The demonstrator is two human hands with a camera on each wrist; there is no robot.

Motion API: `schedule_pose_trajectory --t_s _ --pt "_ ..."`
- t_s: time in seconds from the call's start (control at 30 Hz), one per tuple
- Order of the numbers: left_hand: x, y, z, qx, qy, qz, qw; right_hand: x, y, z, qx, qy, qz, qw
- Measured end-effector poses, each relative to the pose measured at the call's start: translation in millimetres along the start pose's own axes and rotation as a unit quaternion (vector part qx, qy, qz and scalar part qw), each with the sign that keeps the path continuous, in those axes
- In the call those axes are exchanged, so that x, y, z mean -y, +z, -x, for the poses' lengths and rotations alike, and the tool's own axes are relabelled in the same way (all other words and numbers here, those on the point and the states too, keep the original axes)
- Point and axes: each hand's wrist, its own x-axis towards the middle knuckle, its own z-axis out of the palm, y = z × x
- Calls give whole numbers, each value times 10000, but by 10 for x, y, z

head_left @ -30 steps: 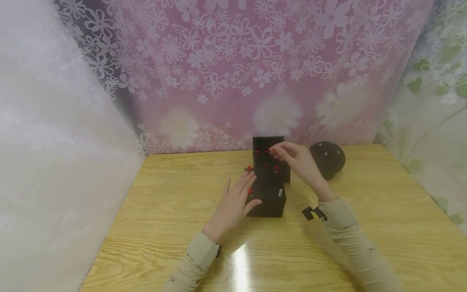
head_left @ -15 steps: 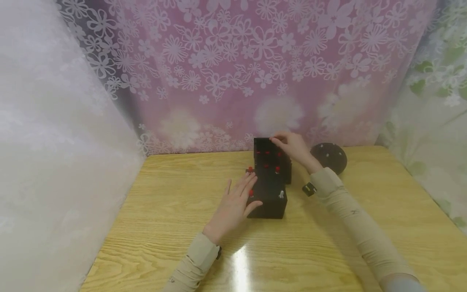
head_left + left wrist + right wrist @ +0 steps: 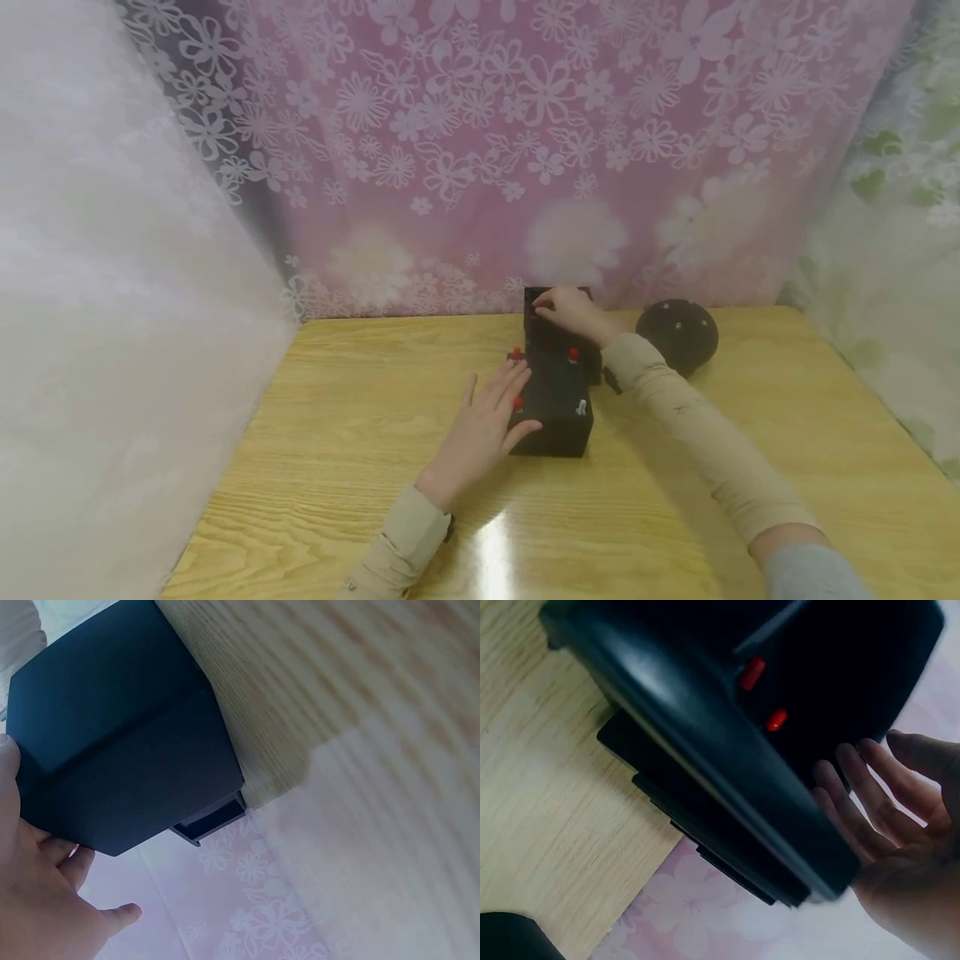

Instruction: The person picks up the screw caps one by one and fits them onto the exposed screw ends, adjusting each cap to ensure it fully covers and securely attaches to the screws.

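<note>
The left hand point(image 3: 480, 429), fingers straight, touches the black box point(image 3: 555, 429) just to its right. The right hand point(image 3: 573, 314), fingers slightly bent and apart, overlaps the black stand point(image 3: 551, 337); contact unclear.

high head view, close wrist views

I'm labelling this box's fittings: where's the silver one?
In the head view, the silver fitting is on the front black box, at its top's near right corner, across from the left hand.

place: curtained nook, room unclear | floral curtains point(image 3: 465, 175) | wood-grain table point(image 3: 337, 433)
</note>
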Motion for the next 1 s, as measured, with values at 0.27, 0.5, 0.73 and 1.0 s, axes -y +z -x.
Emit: schedule_pose_trajectory --t_s 0.27,0.5,0.73,1.0 --pt "-35 -16 -17 -64 23 2 10000 -104 175 -92 -70 -239 699 9972" --pt "-45 -6 -30 44 -40 -19 10000 -174 299 -122 -43 -179 940 9954" --pt "-34 15 -40 4 -91 77 9999 -172 320 -123 32 46 825 9966" --pt "-12 19 -46 10 -124 55 9999 -209 370 -167 -106 -103 719 9973"
